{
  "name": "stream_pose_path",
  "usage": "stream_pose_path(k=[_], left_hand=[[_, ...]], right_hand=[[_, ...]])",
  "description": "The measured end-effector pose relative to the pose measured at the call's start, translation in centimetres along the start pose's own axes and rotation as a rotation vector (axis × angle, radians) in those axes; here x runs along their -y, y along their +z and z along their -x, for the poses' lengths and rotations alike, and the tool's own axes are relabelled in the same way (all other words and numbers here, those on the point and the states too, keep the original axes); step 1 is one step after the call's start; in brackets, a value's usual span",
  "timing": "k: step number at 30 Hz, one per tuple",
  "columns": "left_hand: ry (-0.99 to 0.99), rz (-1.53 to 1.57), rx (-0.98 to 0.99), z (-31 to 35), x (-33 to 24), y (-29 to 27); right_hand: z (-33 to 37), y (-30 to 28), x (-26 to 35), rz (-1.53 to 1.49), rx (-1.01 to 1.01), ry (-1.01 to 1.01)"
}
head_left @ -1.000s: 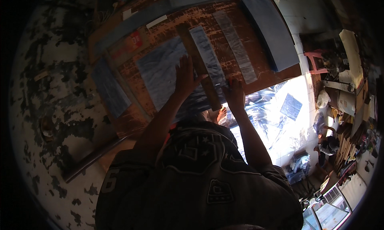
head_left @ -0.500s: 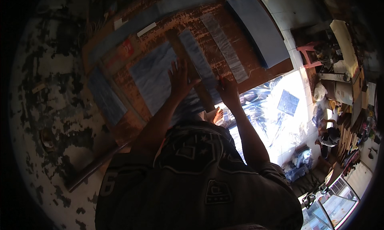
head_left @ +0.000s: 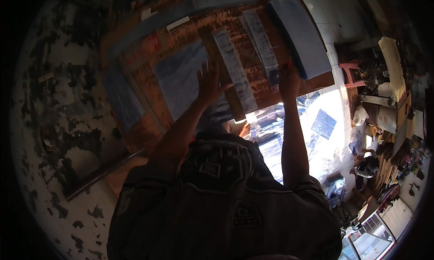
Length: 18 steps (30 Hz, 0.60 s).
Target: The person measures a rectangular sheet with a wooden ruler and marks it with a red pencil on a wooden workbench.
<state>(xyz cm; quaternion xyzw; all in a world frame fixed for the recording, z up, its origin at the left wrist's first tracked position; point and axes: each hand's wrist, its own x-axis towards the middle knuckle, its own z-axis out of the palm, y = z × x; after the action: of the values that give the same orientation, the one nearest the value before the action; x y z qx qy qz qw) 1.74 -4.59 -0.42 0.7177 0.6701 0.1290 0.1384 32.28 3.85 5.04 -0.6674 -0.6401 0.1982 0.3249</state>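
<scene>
We have the left hand [head_left: 209, 85] spread flat, digits apart, on the blue sheet [head_left: 178, 70], center-left of the frame, thumb across the dark flat bar [head_left: 234, 105]. Right hand [head_left: 289, 81] is right of center by the thick blue slab [head_left: 300, 38]; fingers curled, can't tell if they're clamped on anything. To hold well, we'd press bar and sheet down evenly and keep the thumb off the bar's right edge. Near blue strip [head_left: 233, 63] lies along that edge, far blue strip [head_left: 262, 40] further right.

Surface: scuffed brown tabletop [head_left: 255, 74], so we'd watch for snags. Room: sunlit floor with clear plastic, center right; pink stool [head_left: 352, 74], right; co-worker [head_left: 368, 167], lower right.
</scene>
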Motion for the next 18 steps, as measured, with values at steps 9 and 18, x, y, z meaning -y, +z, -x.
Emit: stream_pose_path(k=[9, 18], left_hand=[[0.013, -0.004, -0.007, 0.2, 0.1, 0.2], [-0.050, 0.043, 0.088, -1.3, 1.1, -1.8]], right_hand=[[11.7, 1.2, 0.9, -0.479, 0.279, 0.400], [11.9, 3.5, 1.2, -0.326, 0.557, 0.374]])
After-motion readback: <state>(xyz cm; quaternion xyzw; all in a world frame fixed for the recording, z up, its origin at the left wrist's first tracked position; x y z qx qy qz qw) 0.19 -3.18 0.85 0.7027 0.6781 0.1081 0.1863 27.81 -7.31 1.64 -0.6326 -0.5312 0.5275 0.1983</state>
